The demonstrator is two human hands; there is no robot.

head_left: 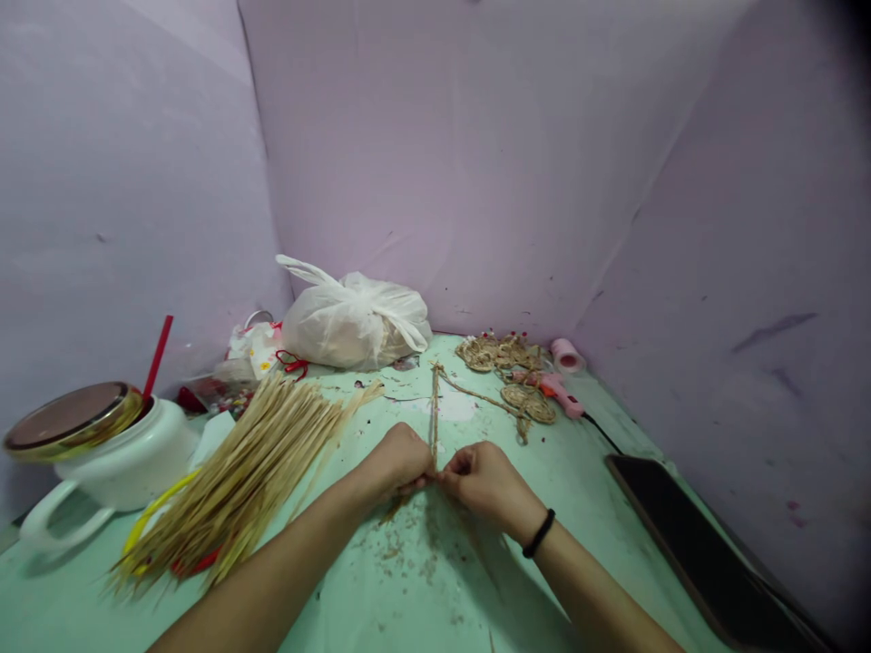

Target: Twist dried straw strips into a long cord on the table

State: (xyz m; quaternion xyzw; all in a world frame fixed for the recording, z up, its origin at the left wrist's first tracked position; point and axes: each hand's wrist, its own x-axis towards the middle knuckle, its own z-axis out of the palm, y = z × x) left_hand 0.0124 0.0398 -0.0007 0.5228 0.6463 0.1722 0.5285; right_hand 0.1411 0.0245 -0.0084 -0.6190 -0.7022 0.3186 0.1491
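A thin twisted straw cord runs straight from a fixed-looking point on the table toward me. My left hand is closed on its near end, fingers curled. Touching it from the right, my right hand pinches the same end between thumb and fingertips. Loose fibres trail down below the hands, blurred. From the cord's far end, another length of cord leads right to a small coiled piece. To the left lies a fanned bundle of dry straw strands.
A white mug with a round mirror-like lid stands left. Behind are a tied white plastic bag and coiled cord pieces. On the right lie a pink glue gun, a pink roll and a phone. Walls enclose the table.
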